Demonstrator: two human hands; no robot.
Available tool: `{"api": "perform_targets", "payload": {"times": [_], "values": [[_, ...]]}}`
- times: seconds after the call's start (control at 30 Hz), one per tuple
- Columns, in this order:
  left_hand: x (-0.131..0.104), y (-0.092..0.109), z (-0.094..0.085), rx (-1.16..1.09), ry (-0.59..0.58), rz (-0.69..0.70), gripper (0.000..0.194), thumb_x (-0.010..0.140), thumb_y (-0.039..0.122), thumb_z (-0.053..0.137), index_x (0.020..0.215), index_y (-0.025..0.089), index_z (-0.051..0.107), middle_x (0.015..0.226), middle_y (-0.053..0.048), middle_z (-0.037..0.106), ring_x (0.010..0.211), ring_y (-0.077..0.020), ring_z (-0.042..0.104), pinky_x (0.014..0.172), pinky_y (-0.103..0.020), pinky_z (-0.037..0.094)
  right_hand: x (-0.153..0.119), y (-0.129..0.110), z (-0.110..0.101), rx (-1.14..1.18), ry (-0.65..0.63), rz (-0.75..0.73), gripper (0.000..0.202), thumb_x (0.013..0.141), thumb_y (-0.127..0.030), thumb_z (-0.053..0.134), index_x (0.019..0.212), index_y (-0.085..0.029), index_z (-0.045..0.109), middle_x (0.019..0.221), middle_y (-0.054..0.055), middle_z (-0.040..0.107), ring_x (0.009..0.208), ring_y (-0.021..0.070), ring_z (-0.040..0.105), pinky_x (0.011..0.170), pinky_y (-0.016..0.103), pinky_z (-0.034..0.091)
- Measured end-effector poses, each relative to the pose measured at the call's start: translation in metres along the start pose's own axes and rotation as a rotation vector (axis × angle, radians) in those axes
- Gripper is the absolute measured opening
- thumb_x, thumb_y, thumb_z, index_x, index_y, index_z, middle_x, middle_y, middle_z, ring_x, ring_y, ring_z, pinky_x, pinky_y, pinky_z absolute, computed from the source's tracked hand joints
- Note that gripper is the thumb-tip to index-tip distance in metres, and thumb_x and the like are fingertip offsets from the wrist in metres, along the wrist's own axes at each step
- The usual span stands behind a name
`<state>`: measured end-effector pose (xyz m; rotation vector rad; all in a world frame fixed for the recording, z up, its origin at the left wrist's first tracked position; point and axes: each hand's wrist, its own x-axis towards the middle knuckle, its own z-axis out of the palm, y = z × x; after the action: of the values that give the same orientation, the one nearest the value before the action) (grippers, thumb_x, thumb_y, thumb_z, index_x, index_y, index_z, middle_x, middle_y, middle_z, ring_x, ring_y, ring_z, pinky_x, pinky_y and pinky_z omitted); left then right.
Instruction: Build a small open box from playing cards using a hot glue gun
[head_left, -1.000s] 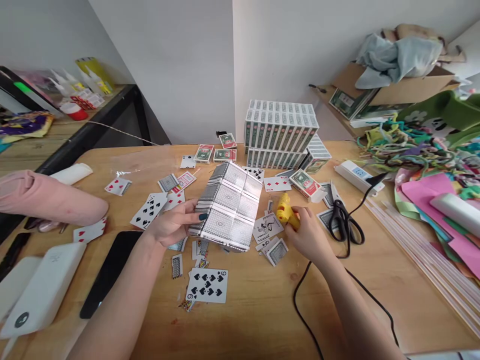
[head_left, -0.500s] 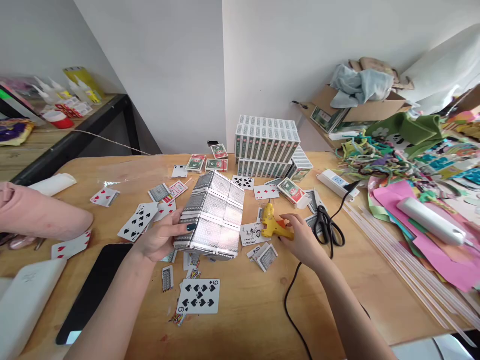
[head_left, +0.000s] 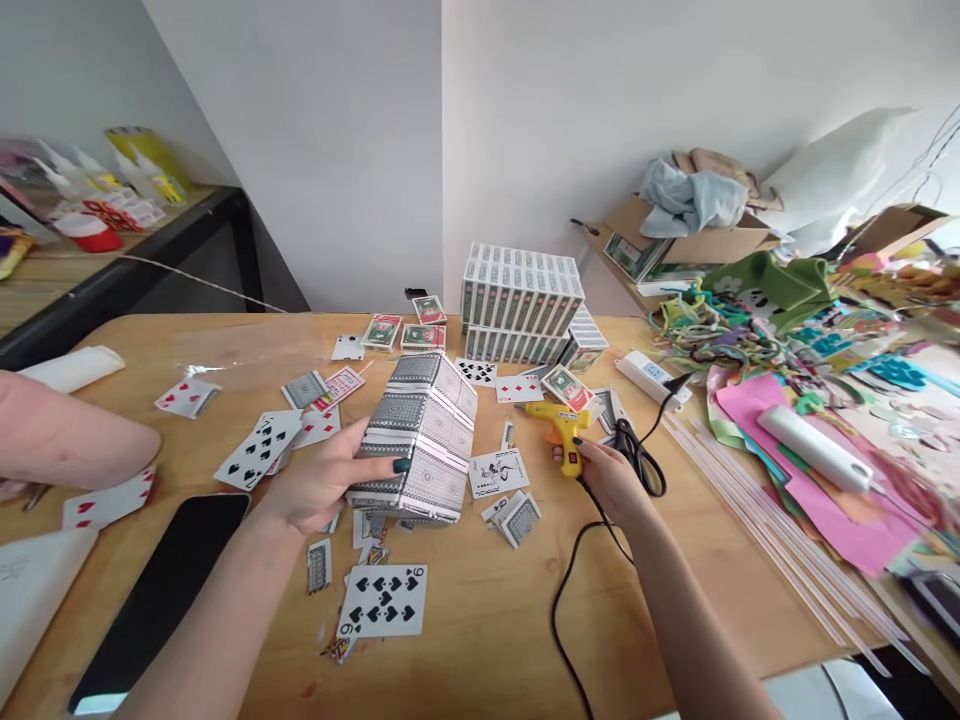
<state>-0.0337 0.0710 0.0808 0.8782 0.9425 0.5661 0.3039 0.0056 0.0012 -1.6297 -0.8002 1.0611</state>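
Note:
A box-like model covered in playing cards (head_left: 439,445), grey patterned backs outward, is tilted in the grip of my left hand (head_left: 330,475), thumb along its near left side. In my right hand (head_left: 604,475) is a yellow hot glue gun (head_left: 568,425), held by its handle with the nozzle pointing left. Its black cord trails down over the table. Below the gun's nozzle lie a joker card (head_left: 499,472) and some cut card pieces (head_left: 517,517). Black-handled scissors (head_left: 637,455) rest just beyond my right hand, partly covered.
Stacked card packs (head_left: 521,290) stand at the back. Clear glue sticks (head_left: 765,520) and a power strip (head_left: 652,378) lie right, beside pink sheets (head_left: 795,450). A black phone (head_left: 165,600) lies left, near a pink roll (head_left: 75,430). A nine of spades (head_left: 384,600) lies in front.
The glue gun has been lifted and turned, its nozzle swinging from pointing away to pointing left. My left hand still holds the card-covered model, turned slightly. The view has shifted to the right.

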Motion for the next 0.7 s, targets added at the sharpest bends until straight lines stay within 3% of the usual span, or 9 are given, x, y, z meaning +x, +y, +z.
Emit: {"api": "perform_targets", "payload": {"times": [0.17, 0.27, 0.4, 0.47, 0.53, 0.63, 0.7], "values": [[-0.004, 0.009, 0.019, 0.169, 0.056, 0.093, 0.048, 0.065, 0.022, 0.078, 0.108, 0.019, 0.058, 0.101, -0.006, 0.072, 0.093, -0.0246, 0.066, 0.075, -0.03, 0.052, 0.003, 0.0, -0.009, -0.143, 0.245, -0.015, 0.034, 0.067, -0.036, 0.066, 0.094, -0.015, 0.071, 0.092, 0.011, 0.075, 0.085, 0.0277, 0.07, 0.073, 0.038, 0.055], [-0.01, 0.017, 0.027, 0.507, 0.183, 0.21, 0.031, 0.067, 0.021, 0.074, 0.095, 0.022, 0.06, 0.086, -0.001, 0.07, 0.077, -0.0222, 0.064, 0.062, -0.027, 0.047, -0.002, -0.007, -0.006, -0.164, 0.302, -0.094, 0.037, 0.071, -0.047, 0.067, 0.088, -0.014, 0.071, 0.09, 0.012, 0.075, 0.085, 0.0275, 0.071, 0.071, 0.035, 0.055], [-0.014, 0.018, 0.033, 1.062, 0.362, 0.417, 0.012, 0.073, 0.021, 0.064, 0.078, 0.025, 0.054, 0.063, 0.001, 0.058, 0.056, -0.0196, 0.053, 0.05, -0.026, 0.029, -0.017, -0.018, 0.011, -0.099, 0.28, -0.17, 0.045, 0.071, -0.06, 0.066, 0.076, -0.015, 0.07, 0.08, 0.012, 0.075, 0.068, 0.024, 0.071, 0.063, 0.034, 0.056], [-0.013, 0.012, 0.034, 1.314, 0.343, 0.467, 0.009, 0.078, 0.016, 0.055, 0.079, 0.024, 0.052, 0.067, -0.002, 0.059, 0.059, -0.0209, 0.053, 0.051, -0.028, 0.027, -0.025, -0.021, 0.022, -0.083, 0.27, -0.183, 0.044, 0.071, -0.06, 0.067, 0.072, -0.016, 0.07, 0.075, 0.011, 0.075, 0.063, 0.0227, 0.069, 0.062, 0.034, 0.057], [-0.01, 0.002, 0.033, 1.472, 0.251, 0.508, 0.017, 0.077, 0.007, 0.046, 0.08, 0.023, 0.052, 0.07, -0.004, 0.06, 0.063, -0.0219, 0.054, 0.055, -0.029, 0.031, -0.032, -0.022, 0.033, -0.08, 0.264, -0.204, 0.042, 0.071, -0.058, 0.068, 0.071, -0.017, 0.07, 0.073, 0.009, 0.074, 0.059, 0.0211, 0.068, 0.061, 0.034, 0.057], [-0.005, -0.017, 0.027, 1.52, 0.133, 0.616, 0.032, 0.072, -0.003, 0.038, 0.084, 0.021, 0.057, 0.068, -0.004, 0.058, 0.065, -0.0228, 0.055, 0.069, -0.037, 0.043, -0.04, -0.019, 0.042, -0.037, 0.239, -0.233, 0.038, 0.073, -0.054, 0.067, 0.082, -0.017, 0.072, 0.079, 0.008, 0.075, 0.057, 0.0182, 0.067, 0.062, 0.034, 0.058], [-0.004, -0.029, 0.019, 1.534, 0.089, 0.697, 0.042, 0.069, -0.007, 0.035, 0.091, 0.019, 0.059, 0.067, -0.004, 0.057, 0.068, -0.0234, 0.056, 0.087, -0.047, 0.043, -0.044, -0.015, 0.045, -0.009, 0.207, -0.223, 0.036, 0.074, -0.05, 0.068, 0.09, -0.018, 0.072, 0.083, 0.008, 0.075, 0.059, 0.0174, 0.067, 0.064, 0.035, 0.059]]}}
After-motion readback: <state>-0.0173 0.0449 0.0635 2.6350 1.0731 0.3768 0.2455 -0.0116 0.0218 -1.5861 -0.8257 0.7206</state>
